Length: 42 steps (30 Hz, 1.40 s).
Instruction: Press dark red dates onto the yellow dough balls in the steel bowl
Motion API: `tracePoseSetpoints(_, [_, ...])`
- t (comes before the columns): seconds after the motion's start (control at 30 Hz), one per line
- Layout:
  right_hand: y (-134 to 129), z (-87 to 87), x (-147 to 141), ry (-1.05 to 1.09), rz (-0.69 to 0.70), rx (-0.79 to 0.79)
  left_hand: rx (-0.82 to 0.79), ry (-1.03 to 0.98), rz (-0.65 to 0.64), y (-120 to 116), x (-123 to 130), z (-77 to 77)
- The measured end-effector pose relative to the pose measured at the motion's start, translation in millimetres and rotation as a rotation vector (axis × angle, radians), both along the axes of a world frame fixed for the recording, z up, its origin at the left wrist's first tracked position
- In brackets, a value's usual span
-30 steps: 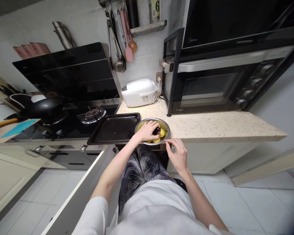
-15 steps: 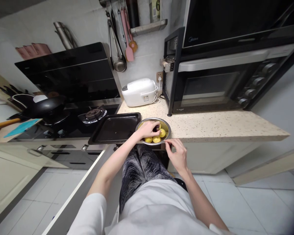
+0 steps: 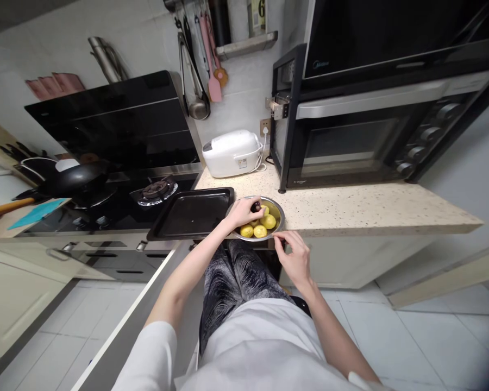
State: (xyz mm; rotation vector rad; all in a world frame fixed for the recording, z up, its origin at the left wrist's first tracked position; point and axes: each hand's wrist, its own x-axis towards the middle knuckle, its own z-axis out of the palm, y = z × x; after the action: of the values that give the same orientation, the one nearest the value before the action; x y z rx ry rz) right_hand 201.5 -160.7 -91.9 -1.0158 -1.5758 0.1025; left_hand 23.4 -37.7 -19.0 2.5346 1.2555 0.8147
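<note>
A round metal bowl [image 3: 281, 220] stands at the counter's front edge with several yellow pieces [image 3: 260, 231] inside, perhaps peeled potatoes. My left hand [image 3: 244, 212] is over the bowl's left part, its thumb and fingers closed round a small dark object [image 3: 255, 207] that is mostly covered by the fingers. At the bowl's lower right rim is my right hand [image 3: 294, 254], with thumb and forefinger pinched on the rim. To the left of the bowl, close beside it, lies a black baking tray [image 3: 191, 214].
A white appliance [image 3: 232, 153] sits behind the bowl, its cord plugged in at the wall. Right of it stands a black rack with an oven [image 3: 350, 144]. At left are a gas burner [image 3: 155, 190] and a black wok [image 3: 75, 176]. A white drawer or door [image 3: 134, 312] juts out below.
My left hand has shifted slightly up and left over the bowl, with the dark object in its fingers, so more of the yellow pieces shows. My right hand has barely moved.
</note>
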Motion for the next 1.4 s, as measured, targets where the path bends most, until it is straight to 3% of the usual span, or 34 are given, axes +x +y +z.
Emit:
tracePoseSetpoints(0.27, [2, -2.6, 0, 0.014, -0.002, -0.019, -0.056, -0.414, 0.071, 11, -4, -2.5])
tracePoseSetpoints(0.47, [1, -1.2, 1, 0.011, 0.005, -0.014, -0.21, -0.567, 0.062, 14, -8, -2.3])
tracePoseSetpoints(0.57, [2, 7.9, 0, -0.015, -0.028, 0.002, -0.248, -0.611, 0.084, 18, -12, -3.0])
tracePoseSetpoints(0.7, [19, 30.0, -6, -0.132, -0.027, -0.034, -0.185, -0.611, 0.157, 29, -28, -1.3])
tracePoseSetpoints(0.83, [49, 51.3, -20, -0.384, 0.144, -0.246, -0.129, -0.594, 0.259, 35, -60, 2.2])
tracePoseSetpoints(1.0, [77, 65.4, -33, -0.704, 0.215, -0.413, -0.103, -0.485, 0.411, 21, -121, -0.6])
tracePoseSetpoints(1.23, [94, 74.0, -35, -0.762, 0.231, -0.427, -0.129, -0.236, 0.701, -11, -215, -16.0])
tracePoseSetpoints(1.4, [101, 74.8, -35, -0.764, 0.268, -0.422, -0.141, -0.027, 0.856, -22, -252, -17.9])
